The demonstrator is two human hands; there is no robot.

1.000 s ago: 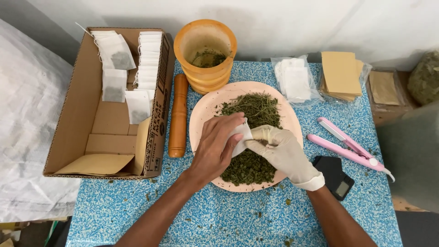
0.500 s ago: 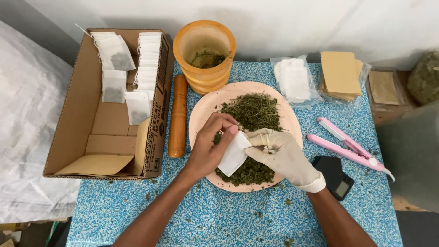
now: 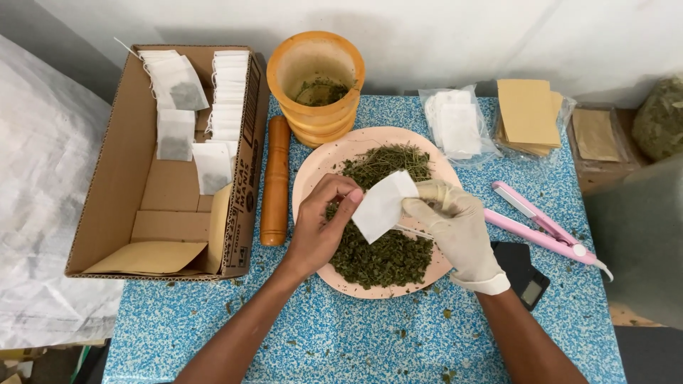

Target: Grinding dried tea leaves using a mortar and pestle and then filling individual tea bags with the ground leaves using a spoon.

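Item: white paper sachet, held tilted above a pink plate of dried green herb. Left hand, bare, pinched the sachet's left edge between thumb and fingers. Right hand, gloved in white, gripped its right edge; whether anything else lay in that grip could not be told. Sachet contents hidden. Herb partly covered by both hands.

Surroundings: wooden pestle just left of plate; orange mortar behind; cardboard box of filled sachets far left; pink sealing tool right, black scale half hidden under the right wrist.
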